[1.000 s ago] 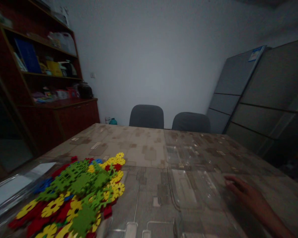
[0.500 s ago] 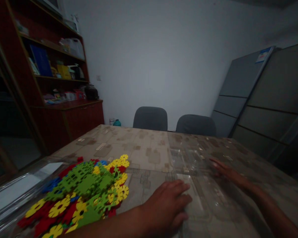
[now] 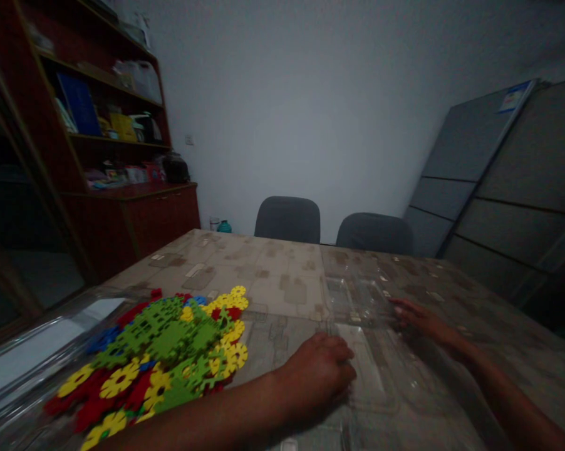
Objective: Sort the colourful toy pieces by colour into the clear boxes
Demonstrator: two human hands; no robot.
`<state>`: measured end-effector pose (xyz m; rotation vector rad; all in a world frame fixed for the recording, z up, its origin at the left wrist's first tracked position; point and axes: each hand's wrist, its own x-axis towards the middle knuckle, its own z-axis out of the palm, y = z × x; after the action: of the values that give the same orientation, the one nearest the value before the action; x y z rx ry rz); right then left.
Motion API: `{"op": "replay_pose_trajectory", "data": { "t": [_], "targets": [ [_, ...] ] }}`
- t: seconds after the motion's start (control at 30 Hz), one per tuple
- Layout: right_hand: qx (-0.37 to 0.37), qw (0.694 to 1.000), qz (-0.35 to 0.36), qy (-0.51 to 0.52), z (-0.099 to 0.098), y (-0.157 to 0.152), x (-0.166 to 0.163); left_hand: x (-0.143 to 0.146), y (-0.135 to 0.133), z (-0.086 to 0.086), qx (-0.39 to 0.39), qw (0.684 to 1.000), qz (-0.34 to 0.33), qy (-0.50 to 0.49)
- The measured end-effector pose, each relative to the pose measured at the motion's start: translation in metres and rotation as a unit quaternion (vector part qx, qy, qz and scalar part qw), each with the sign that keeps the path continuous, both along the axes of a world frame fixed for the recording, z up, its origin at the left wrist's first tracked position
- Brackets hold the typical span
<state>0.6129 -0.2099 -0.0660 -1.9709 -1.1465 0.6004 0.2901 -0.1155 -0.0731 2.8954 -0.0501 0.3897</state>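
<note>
A left hand (image 3: pixel 321 371) and, farther out, a right hand (image 3: pixel 419 322) flank clear plastic trays (image 3: pixel 369 373).
The left fingers curl loosely, colourful flat pieces (image 3: pixel 170 344) heaped leftward on the table (image 3: pixel 282 269); the right fingers stretch half-open; whether either grips plastic, I cannot tell. Beyond stand grey chairs (image 3: pixel 287 219).

Clear, compartmented plastic tray (image 3: pixel 368 366), flat

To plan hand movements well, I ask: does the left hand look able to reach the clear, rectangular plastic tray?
Yes, most likely: the left hand is at the left side of the clear tray, with nothing visible between them. The right hand, opposite, seems out of the way.
</note>
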Motion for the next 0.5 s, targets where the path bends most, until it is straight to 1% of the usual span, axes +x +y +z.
{"op": "replay_pose_trajectory", "data": {
  "t": [0.13, 0.27, 0.33, 0.4, 0.43, 0.5],
  "targets": [
    [0.013, 1.0, 0.002, -0.011, -0.001, 0.001, 0.001, 0.001, 0.003, 0.0, -0.049, 0.998, -0.024, -0.019],
    [0.022, 1.0, 0.007, -0.019, -0.004, 0.003, 0.004, 0.002, 0.018, 0.003, -0.143, 0.988, 0.006, -0.055],
    [0.019, 1.0, 0.006, -0.022, -0.005, 0.003, 0.006, 0.003, 0.026, 0.004, -0.165, 0.986, -0.014, -0.031],
    [0.018, 0.999, 0.009, -0.025, -0.005, 0.002, 0.007, 0.004, 0.033, 0.002, -0.165, 0.986, -0.038, 0.002],
    [0.018, 0.999, 0.013, -0.028, -0.005, 0.001, 0.007, 0.006, 0.037, 0.0, -0.165, 0.986, -0.031, 0.015],
    [0.022, 0.999, 0.021, -0.032, -0.005, 0.0, 0.008, 0.01, 0.043, -0.005, -0.171, 0.985, 0.015, 0.034]
  ]
}}
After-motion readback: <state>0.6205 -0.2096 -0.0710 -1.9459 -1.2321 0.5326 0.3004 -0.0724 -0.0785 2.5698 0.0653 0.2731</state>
